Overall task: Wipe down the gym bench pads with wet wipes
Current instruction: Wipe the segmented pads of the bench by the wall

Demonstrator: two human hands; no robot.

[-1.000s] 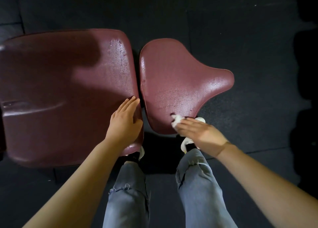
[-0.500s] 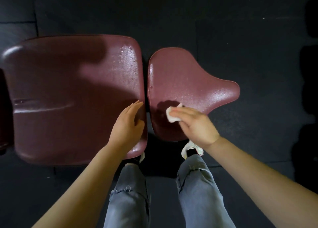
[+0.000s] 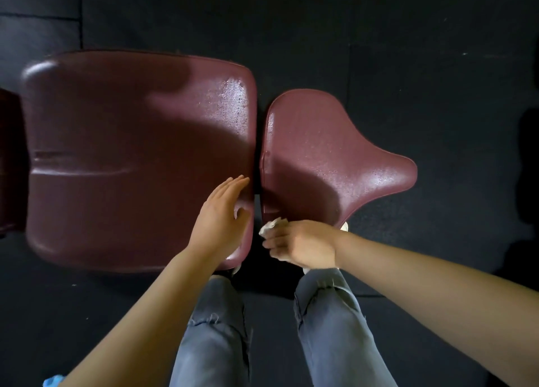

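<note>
At the near edge of the seat pad, your right hand pinches a crumpled wet wipe between curled fingers, the wipe touching the pad's near left corner. Your left hand lies flat on the large back pad, fingers straight, bracing near its right edge. Both maroon pads sit just beside each other with a narrow gap between. Wet sheen shows toward the far and right parts, while the nearer parts lie in shadow, so you could likely miss patches there. Bunched this small, the wipe covers little surface and may slip off the rim onto the dark floor.
</note>
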